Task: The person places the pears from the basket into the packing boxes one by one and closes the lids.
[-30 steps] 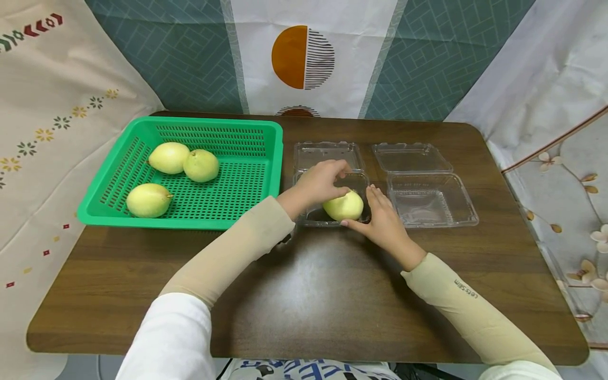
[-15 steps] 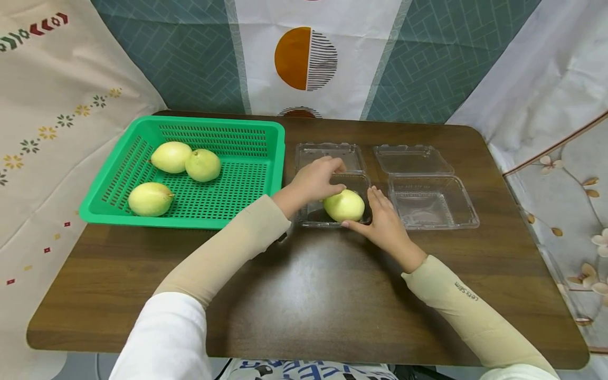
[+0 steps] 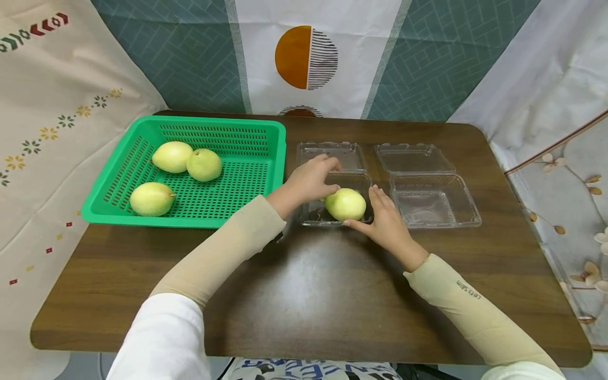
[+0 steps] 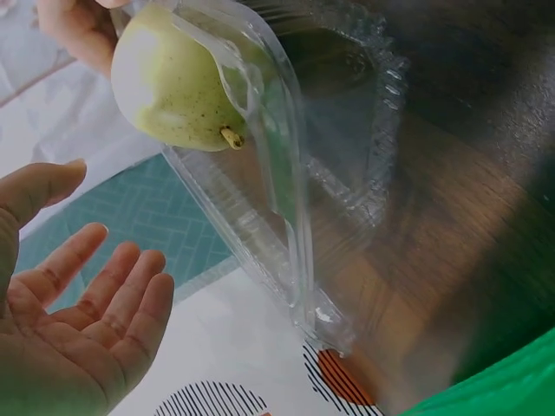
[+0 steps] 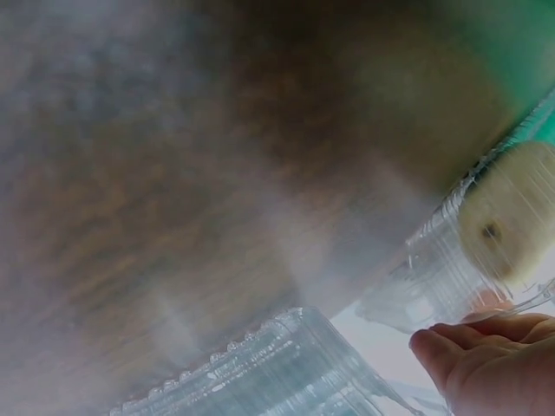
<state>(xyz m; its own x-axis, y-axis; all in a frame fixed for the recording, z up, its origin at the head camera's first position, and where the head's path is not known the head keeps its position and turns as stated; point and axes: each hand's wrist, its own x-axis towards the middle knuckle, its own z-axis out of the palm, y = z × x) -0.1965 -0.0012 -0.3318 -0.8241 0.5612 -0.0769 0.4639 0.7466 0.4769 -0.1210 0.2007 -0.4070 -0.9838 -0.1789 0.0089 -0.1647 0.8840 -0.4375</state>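
Note:
A yellow-green pear (image 3: 345, 204) sits in the base of the left clear plastic clamshell container (image 3: 311, 216), whose lid lies folded back. Its short stem shows in the left wrist view. My left hand (image 3: 311, 180) is just left of the pear and above the container, fingers loosely bent; in the left wrist view this hand (image 4: 87, 329) is apart from the fruit, palm bare. My right hand (image 3: 387, 224) rests at the container's front right corner, straight fingers along the right wall and thumb by the front rim. In the right wrist view its fingers (image 5: 486, 347) touch the clear wall.
A green plastic basket (image 3: 190, 220) at the left holds three more pears (image 3: 152, 199). A second clear clamshell container (image 3: 434, 203) lies unfolded to the right of the first. Both stand on a brown wooden table (image 3: 309, 301), with a patterned cloth hanging behind.
My left hand has drawn back a little to the left, off the pear, leaving more of the fruit in sight. My right hand stays at the container's corner.

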